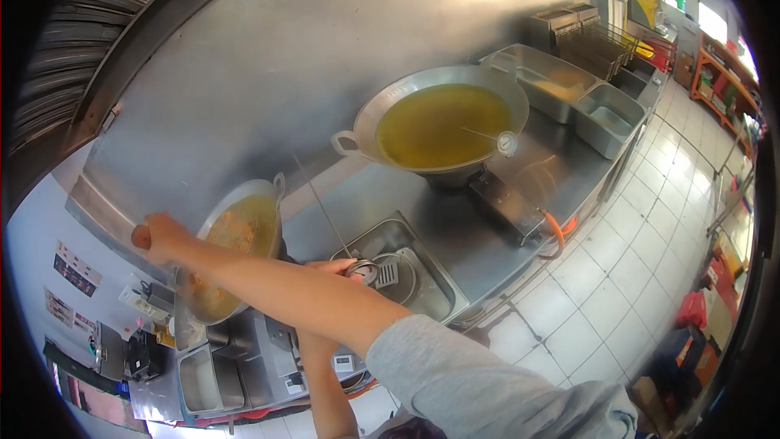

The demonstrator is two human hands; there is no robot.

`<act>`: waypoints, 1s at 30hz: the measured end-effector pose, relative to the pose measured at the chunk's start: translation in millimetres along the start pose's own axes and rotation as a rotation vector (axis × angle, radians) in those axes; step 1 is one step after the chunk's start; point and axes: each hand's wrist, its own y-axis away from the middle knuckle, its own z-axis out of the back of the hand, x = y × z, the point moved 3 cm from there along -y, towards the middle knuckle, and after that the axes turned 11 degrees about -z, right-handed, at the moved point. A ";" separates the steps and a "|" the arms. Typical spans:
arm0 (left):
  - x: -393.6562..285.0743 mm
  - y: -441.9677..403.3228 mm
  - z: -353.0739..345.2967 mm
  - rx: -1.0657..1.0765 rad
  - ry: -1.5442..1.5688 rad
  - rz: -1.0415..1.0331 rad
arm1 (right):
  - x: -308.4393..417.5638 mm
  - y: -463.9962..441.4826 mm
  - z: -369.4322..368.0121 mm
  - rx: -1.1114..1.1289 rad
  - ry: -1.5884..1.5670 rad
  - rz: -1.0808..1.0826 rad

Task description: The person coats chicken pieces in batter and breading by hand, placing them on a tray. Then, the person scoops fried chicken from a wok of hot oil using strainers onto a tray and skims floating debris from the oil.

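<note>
My right hand (169, 239) is closed around a brown handle (141, 236) above the left side of a smaller wok (277, 232). What the handle belongs to is hidden behind my forearm. Orange-golden food pieces (236, 233) lie in the yellowish oil of this wok. Partly covered by my crossing right arm, my left hand (329, 266) grips a dial probe thermometer (363, 271). Its long thin stem points up and to the left, apart from both woks. Beside the dial is a steel tray (443, 283) holding a slotted utensil (390, 275).
A large wok (366, 118) of yellow-green oil stands on a burner, with another dial thermometer (506, 143) at its rim. Steel pans (608, 120) and wire fry baskets (597, 49) sit beyond. An orange hose (556, 236) hangs at the counter edge. Another pan (210, 382) stands lower left.
</note>
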 end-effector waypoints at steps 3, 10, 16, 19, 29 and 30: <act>-5.2 1.6 -13.3 -0.117 0.089 -0.053 | 4.6 4.4 0.4 -0.028 0.009 -0.050; 15.5 -66.3 -77.0 0.031 0.013 -0.225 | -0.3 6.6 -4.1 -0.051 0.024 -0.011; 82.7 -95.9 -159.5 0.145 0.223 -0.163 | -15.9 32.3 -4.7 -0.124 -0.100 0.049; 96.7 -94.2 -173.9 0.145 0.234 -0.089 | -20.7 40.8 -4.2 -0.036 -0.133 0.110; 107.7 -116.6 -193.4 0.226 0.204 0.012 | -30.4 41.8 -13.1 -0.132 -0.035 0.180; 106.1 -122.6 -195.4 0.267 0.170 -0.030 | -31.8 42.0 -13.0 -0.124 -0.033 0.181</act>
